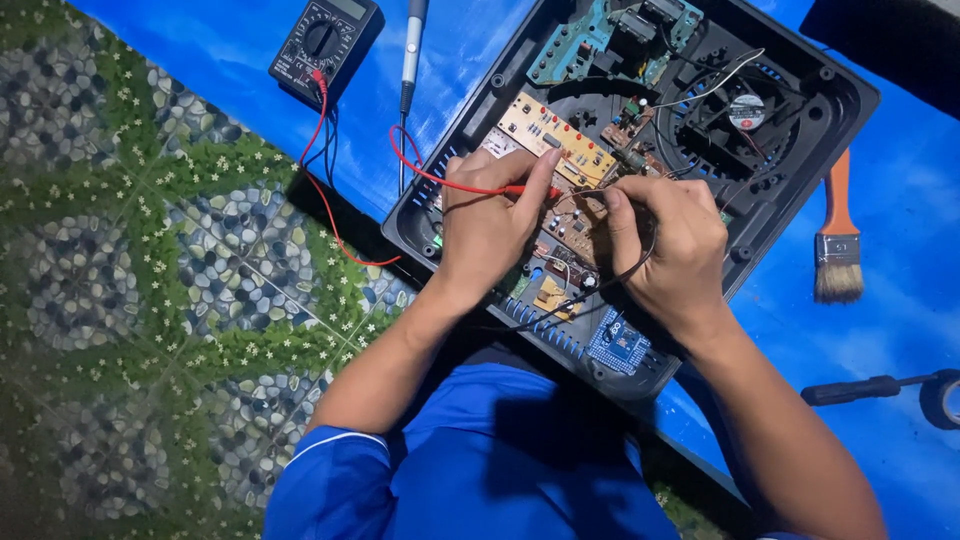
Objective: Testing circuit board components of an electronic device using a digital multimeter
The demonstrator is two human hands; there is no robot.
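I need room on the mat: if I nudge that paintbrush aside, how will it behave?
The paintbrush lies flat on the blue mat, so it would probably slide, not roll, given its flat ferrule. It looks light with a stiff orange handle; the pale bristles would likely bend if pushed from that end.

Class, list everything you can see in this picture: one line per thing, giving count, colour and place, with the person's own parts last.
multimeter: one, black, top left on the blue sheet
red probe: one, red lead, held in the left hand over the boards
black lead: one, black, running under the right hand
soldering iron: one, grey and black, beside the multimeter
open casing: one, black, centre
circuit boards: several, tan, green and blue, inside the casing
fan: one, black, upper right of casing
paintbrush: one, orange handle, right
screwdriver: one, black, lower right
tape roll: one, black, right edge
left hand: one, pinching the red probe
right hand: one, on the boards
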